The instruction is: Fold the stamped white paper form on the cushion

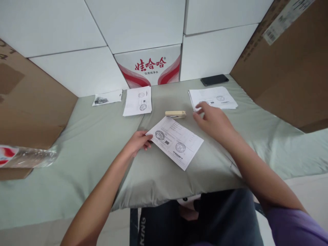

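My left hand (139, 142) pinches the left corner of a printed sheet of paper (176, 143) with round stamp marks, tilted over the green cloth. My right hand (210, 119) is at the near left edge of a stack of similar papers (220, 95). Its thumb and fingers are apart with nothing visible between them; whether the fingertips touch the stack I cannot tell. Just beyond the held sheet lies a cream stapler (175, 113). Further left rests another stack of printed papers (138, 100).
A white packet (107, 97) with a dark picture lies left at the back. A black phone (214, 80) is at the back right. White boxes (151, 68) wall the rear; brown cartons (33, 102) flank both sides. A plastic-wrapped bottle pack (28, 157) sits at left.
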`<action>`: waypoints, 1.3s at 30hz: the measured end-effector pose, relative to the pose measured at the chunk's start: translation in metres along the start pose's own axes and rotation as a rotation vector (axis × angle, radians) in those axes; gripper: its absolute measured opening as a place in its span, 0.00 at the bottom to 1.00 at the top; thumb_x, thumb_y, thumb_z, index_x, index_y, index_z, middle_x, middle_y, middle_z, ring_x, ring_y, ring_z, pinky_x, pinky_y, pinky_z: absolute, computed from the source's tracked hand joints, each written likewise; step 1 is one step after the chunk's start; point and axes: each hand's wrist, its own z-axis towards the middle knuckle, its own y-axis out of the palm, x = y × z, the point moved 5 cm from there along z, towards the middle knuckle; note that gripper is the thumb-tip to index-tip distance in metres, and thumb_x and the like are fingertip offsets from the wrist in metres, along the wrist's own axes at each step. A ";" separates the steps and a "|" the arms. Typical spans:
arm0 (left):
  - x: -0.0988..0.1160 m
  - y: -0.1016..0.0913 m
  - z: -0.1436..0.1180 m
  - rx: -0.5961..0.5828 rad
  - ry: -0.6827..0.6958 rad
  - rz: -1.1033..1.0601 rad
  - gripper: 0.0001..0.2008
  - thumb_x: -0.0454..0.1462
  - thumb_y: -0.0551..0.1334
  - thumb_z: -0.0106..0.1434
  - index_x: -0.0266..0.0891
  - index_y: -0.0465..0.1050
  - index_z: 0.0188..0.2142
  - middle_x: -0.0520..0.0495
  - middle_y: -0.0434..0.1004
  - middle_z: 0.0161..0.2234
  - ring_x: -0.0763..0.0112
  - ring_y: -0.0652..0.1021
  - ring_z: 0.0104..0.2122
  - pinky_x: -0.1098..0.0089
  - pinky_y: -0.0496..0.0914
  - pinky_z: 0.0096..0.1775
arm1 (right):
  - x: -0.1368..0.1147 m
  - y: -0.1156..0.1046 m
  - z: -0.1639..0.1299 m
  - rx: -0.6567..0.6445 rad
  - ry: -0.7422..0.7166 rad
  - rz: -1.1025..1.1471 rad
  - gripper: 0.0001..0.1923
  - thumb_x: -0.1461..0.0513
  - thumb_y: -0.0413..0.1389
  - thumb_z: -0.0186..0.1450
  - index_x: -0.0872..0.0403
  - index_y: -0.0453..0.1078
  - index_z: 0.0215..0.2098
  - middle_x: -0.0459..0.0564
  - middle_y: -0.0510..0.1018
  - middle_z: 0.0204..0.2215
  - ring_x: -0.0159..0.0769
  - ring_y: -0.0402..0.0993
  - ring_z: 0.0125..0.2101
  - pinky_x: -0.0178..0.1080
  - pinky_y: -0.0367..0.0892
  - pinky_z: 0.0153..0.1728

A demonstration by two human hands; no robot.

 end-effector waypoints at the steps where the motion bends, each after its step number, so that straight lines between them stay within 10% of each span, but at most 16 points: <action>1: 0.001 0.001 -0.001 0.002 -0.003 0.007 0.05 0.33 0.65 0.60 0.31 0.76 0.33 0.48 0.77 0.25 0.79 0.70 0.16 0.75 0.61 0.17 | -0.010 0.006 0.016 -0.002 -0.032 0.007 0.14 0.56 0.54 0.70 0.52 0.70 0.52 0.58 0.80 0.43 0.46 0.75 0.38 0.41 0.60 0.35; 12: -0.001 0.003 -0.001 -0.022 0.012 0.015 0.04 0.34 0.64 0.61 0.34 0.74 0.31 0.52 0.72 0.22 0.79 0.70 0.15 0.76 0.60 0.16 | -0.042 0.129 0.134 -0.011 -0.091 -0.113 0.17 0.67 0.45 0.69 0.57 0.70 0.52 0.63 0.75 0.53 0.54 0.68 0.53 0.52 0.63 0.51; 39: -0.001 0.005 -0.002 0.007 0.009 0.017 0.05 0.32 0.61 0.64 0.34 0.74 0.32 0.53 0.71 0.21 0.79 0.68 0.14 0.74 0.58 0.16 | -0.040 0.135 0.129 -0.052 -0.154 -0.091 0.17 0.61 0.51 0.67 0.59 0.70 0.52 0.63 0.74 0.51 0.53 0.68 0.51 0.49 0.64 0.50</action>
